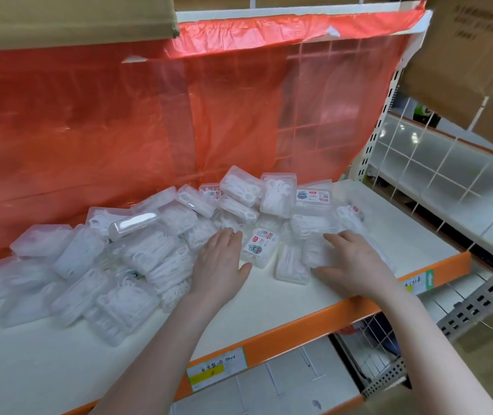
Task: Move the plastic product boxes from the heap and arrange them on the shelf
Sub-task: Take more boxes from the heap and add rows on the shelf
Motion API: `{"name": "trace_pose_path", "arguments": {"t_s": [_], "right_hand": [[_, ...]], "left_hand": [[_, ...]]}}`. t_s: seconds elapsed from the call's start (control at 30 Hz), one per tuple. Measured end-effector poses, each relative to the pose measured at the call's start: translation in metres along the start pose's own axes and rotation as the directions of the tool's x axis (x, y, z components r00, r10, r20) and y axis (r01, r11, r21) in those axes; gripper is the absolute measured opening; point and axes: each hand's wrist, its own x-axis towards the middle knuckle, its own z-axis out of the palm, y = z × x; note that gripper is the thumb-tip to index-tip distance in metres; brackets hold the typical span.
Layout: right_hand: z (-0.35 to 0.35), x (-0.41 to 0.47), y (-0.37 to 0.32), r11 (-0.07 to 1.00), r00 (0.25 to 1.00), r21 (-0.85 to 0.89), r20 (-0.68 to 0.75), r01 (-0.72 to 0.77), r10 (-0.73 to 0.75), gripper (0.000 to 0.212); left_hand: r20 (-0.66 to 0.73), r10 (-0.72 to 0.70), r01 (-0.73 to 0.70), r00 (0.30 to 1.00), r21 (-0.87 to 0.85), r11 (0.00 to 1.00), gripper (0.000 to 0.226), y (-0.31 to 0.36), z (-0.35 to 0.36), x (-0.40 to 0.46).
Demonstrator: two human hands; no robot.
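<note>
Plastic product boxes lie in a loose heap across the middle of the frame, on the white shelf, running from the left edge to right of centre and piled highest against the back. Behind them a red plastic sheet hangs over the whole back of the bay, with a white wire grid showing through it at the upper right. Cardboard cartons crowd the upper corners: one at the upper left, another at the upper right, overhanging the shelf's end. The shelf's orange front edge runs diagonally through the lower half and carries a yellow price label at lower centre and a green-marked tag at the right. A perforated upright post stands at the right end.

Both forearms reach in from the bottom of the frame. The left hand lies palm down at centre, fingers straight and together, resting against the heap's front edge and gripping nothing. The right hand, right of centre, is spread palm down over a few boxes, apparently pressing on them; blur hides whether any finger hooks round one. Between the hands lies a labelled box with red and teal print, flat on the shelf.
</note>
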Motion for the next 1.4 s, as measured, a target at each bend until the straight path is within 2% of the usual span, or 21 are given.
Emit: {"name": "trace_pose_path", "arguments": {"t_s": [0.17, 0.4, 0.5, 0.7, 0.83, 1.03, 1.13, 1.27, 1.4], "right_hand": [[0.005, -0.005, -0.004, 0.998, 0.996, 0.06, -0.076, -0.035, 0.039, 0.07], [0.003, -0.01, -0.011, 0.999, 0.995, 0.001, -0.092, -0.04, 0.04, 0.071], [0.0, -0.012, -0.015, 0.999, 0.995, -0.011, -0.092, -0.047, 0.046, 0.071], [-0.006, -0.016, -0.024, 0.999, 0.993, -0.015, -0.115, -0.036, 0.034, 0.07], [-0.01, -0.019, -0.031, 1.0, 0.993, -0.022, -0.121, -0.005, 0.003, 0.07], [-0.015, -0.02, -0.045, 0.997, 0.99, -0.042, -0.117, 0.067, -0.072, 0.07], [-0.012, -0.021, -0.052, 0.992, 0.987, -0.062, -0.106, 0.113, -0.119, 0.069], [-0.001, -0.022, -0.063, 0.98, 0.977, -0.079, -0.099, 0.182, -0.19, 0.065], [0.014, -0.024, -0.076, 0.962, 0.961, -0.071, -0.071, 0.262, -0.267, 0.064]], "left_hand": [[0.018, -0.026, 0.026, 1.0, 0.04, 0.999, 0.059, -0.004, 0.002, 0.008], [0.014, -0.08, 0.075, 0.997, 0.21, 0.975, 0.037, 0.001, -0.002, 0.016], [0.057, -0.111, 0.096, 0.992, 0.22, 0.971, 0.031, 0.002, -0.007, 0.023], [0.111, -0.161, 0.157, 0.981, 0.047, 0.987, 0.035, 0.001, -0.024, 0.024], [0.128, -0.181, 0.191, 0.975, -0.069, 0.979, 0.052, -0.001, -0.045, 0.02], [0.097, -0.236, 0.252, 0.967, -0.236, 0.939, 0.066, -0.012, -0.08, 0.009], [0.096, -0.271, 0.287, 0.958, -0.286, 0.914, 0.058, -0.017, -0.093, -0.002], [0.056, -0.342, 0.341, 0.938, -0.321, 0.883, 0.03, -0.023, -0.102, -0.02], [0.04, -0.39, 0.375, 0.92, -0.384, 0.844, 0.047, -0.031, -0.108, -0.04]]}}
